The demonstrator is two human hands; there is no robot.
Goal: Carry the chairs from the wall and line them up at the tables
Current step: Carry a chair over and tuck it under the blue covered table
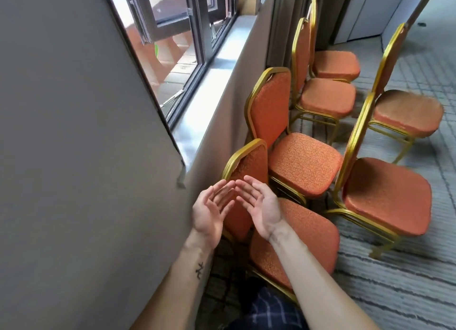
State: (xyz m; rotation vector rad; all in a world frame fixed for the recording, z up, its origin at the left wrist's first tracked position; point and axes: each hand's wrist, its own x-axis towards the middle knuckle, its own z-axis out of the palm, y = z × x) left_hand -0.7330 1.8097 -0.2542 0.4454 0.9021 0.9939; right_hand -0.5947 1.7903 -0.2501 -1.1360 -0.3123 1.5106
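While both forearms are reaching forward, the left hand and the right hand are hovering side by side with palms turned up. Their fingers are loosely spread and relaxed and are grasping nothing, and the fingertips are nearly meeting in front of the backrest of the nearest chair. That chair is standing close against the grey wall below the window sill, its orange seat facing into the room. Three more are lining up beyond it along the same wall: the second chair, the third chair and the fourth chair, which is sitting just beside the curtain. Two others are standing apart from the wall on the patterned carpet (a second row, backrests turned toward the first): the near outer chair and the far outer chair, which is looking blurred.
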